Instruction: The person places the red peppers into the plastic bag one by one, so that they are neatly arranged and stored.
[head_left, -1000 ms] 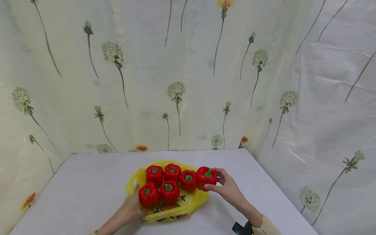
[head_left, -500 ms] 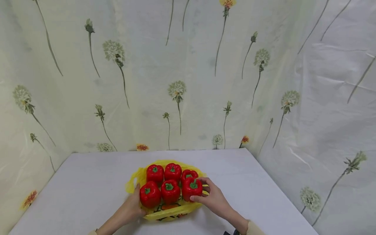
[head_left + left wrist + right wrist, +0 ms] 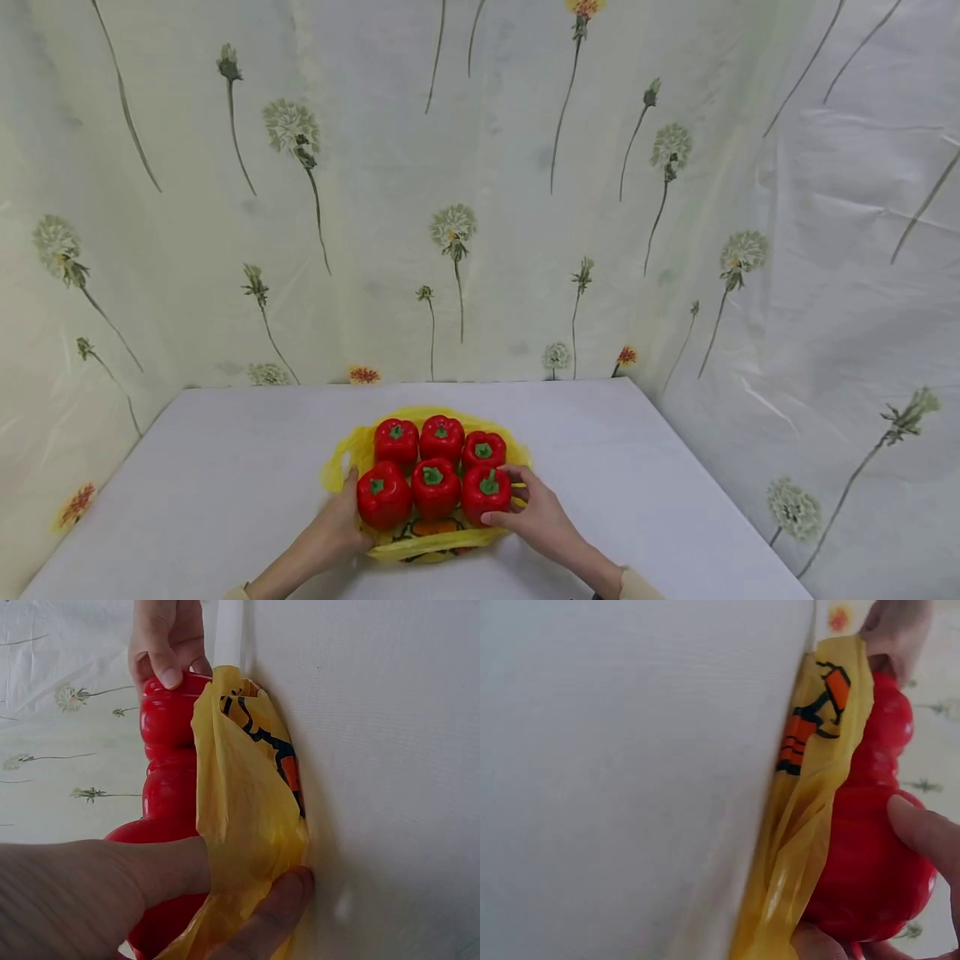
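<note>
A yellow plastic bag point(image 3: 416, 546) with printed black and orange marks lies on the table, with several red bell peppers point(image 3: 436, 490) in two rows on it. My right hand point(image 3: 542, 518) holds the front right bell pepper point(image 3: 480, 500) by its side; the right wrist view shows the thumb point(image 3: 922, 829) across it. At the left end my left hand point(image 3: 339, 521) grips the bag's edge beside the front left bell pepper point(image 3: 384, 497). In the left wrist view, yellow plastic point(image 3: 247, 795) lies between thumb and fingers. The peppers' undersides are hidden by the bag.
The white table point(image 3: 247, 467) extends around the bag. Behind and at the sides hangs a pale curtain point(image 3: 375, 208) printed with dandelions, meeting the table's back edge.
My right hand has carried its bell pepper left and toward me, from beside the back right pepper to in front of it. The left hand stays at the bag's left end.
</note>
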`<control>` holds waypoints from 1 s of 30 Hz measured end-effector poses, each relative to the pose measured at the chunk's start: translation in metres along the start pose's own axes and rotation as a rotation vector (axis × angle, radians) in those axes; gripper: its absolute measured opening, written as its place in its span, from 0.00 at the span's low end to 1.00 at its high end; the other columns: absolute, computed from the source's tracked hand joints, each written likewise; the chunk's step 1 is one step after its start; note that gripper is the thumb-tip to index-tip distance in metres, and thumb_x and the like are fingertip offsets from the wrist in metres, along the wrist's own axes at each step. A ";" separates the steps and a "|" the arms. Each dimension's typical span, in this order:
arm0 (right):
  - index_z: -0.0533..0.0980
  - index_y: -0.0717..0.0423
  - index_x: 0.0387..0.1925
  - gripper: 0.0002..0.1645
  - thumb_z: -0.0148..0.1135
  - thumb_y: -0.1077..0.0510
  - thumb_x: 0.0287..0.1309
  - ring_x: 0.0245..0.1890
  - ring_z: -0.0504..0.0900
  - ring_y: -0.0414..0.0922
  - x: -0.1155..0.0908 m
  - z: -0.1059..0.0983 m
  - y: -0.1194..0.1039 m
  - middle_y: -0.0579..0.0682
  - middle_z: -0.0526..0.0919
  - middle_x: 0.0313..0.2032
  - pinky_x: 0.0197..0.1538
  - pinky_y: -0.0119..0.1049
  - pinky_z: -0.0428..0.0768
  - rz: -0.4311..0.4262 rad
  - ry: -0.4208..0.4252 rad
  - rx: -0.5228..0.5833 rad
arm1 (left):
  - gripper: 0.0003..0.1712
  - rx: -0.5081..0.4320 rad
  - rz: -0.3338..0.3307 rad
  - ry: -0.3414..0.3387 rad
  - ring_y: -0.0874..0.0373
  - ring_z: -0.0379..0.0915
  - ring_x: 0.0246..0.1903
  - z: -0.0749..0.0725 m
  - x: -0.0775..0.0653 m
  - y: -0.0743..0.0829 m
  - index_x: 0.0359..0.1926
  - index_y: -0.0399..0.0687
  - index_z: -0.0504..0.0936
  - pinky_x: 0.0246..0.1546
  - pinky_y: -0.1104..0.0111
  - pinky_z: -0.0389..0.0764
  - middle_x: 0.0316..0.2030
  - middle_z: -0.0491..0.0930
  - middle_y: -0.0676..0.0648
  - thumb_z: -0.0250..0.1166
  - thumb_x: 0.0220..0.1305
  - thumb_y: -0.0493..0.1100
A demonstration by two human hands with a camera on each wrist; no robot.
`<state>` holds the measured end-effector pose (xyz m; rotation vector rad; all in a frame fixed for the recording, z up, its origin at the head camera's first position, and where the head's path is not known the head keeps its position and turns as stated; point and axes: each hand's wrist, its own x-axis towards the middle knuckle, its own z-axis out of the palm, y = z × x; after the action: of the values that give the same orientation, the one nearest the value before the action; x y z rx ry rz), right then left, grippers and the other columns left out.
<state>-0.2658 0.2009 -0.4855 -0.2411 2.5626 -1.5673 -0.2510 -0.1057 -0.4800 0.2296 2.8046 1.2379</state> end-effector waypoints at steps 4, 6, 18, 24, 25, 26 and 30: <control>0.65 0.57 0.62 0.51 0.76 0.39 0.40 0.55 0.79 0.54 0.003 0.003 0.007 0.56 0.74 0.55 0.51 0.43 0.84 -0.001 -0.002 -0.015 | 0.67 -0.003 0.000 0.001 0.35 0.69 0.59 -0.001 -0.001 0.000 0.68 0.18 0.45 0.60 0.45 0.71 0.60 0.68 0.25 0.79 0.31 0.29; 0.65 0.59 0.62 0.51 0.76 0.39 0.41 0.55 0.79 0.54 0.004 0.004 0.006 0.56 0.75 0.55 0.51 0.44 0.84 0.003 -0.001 -0.026 | 0.67 -0.006 -0.001 0.002 0.35 0.69 0.59 -0.001 -0.001 -0.001 0.68 0.18 0.45 0.59 0.45 0.71 0.60 0.68 0.25 0.79 0.31 0.30; 0.67 0.64 0.61 0.47 0.74 0.42 0.46 0.56 0.78 0.58 0.002 -0.004 0.001 0.60 0.75 0.57 0.54 0.49 0.81 -0.045 -0.037 -0.129 | 0.66 -0.065 0.031 -0.021 0.35 0.70 0.59 -0.004 -0.001 -0.001 0.67 0.15 0.43 0.60 0.44 0.70 0.59 0.69 0.24 0.77 0.33 0.31; 0.68 0.63 0.61 0.46 0.73 0.41 0.47 0.57 0.77 0.58 0.002 -0.011 -0.002 0.60 0.76 0.57 0.55 0.50 0.80 -0.047 -0.034 -0.128 | 0.67 -0.078 0.017 -0.027 0.35 0.69 0.60 -0.005 -0.001 0.001 0.68 0.16 0.42 0.61 0.43 0.69 0.60 0.68 0.24 0.77 0.32 0.31; 0.68 0.63 0.61 0.46 0.73 0.41 0.47 0.57 0.77 0.58 0.003 -0.012 -0.003 0.59 0.76 0.57 0.55 0.49 0.80 -0.042 -0.030 -0.122 | 0.67 -0.079 0.014 -0.027 0.35 0.69 0.60 -0.005 -0.001 0.002 0.68 0.16 0.42 0.61 0.43 0.69 0.60 0.68 0.24 0.77 0.32 0.31; 0.68 0.63 0.61 0.46 0.72 0.41 0.47 0.57 0.77 0.58 0.003 -0.012 -0.004 0.59 0.76 0.57 0.55 0.49 0.81 -0.038 -0.026 -0.116 | 0.67 -0.079 0.013 -0.026 0.35 0.69 0.60 -0.005 -0.001 0.002 0.68 0.16 0.42 0.61 0.43 0.69 0.60 0.68 0.24 0.77 0.32 0.31; 0.67 0.62 0.61 0.46 0.72 0.40 0.47 0.58 0.76 0.58 0.004 -0.014 -0.008 0.59 0.75 0.58 0.56 0.49 0.80 -0.025 -0.018 -0.108 | 0.67 -0.085 0.026 -0.017 0.34 0.69 0.60 -0.005 -0.004 0.001 0.67 0.15 0.42 0.61 0.43 0.68 0.60 0.68 0.23 0.77 0.32 0.30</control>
<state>-0.2716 0.2088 -0.4725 -0.2982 2.6432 -1.4297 -0.2480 -0.1094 -0.4755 0.2708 2.7358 1.3498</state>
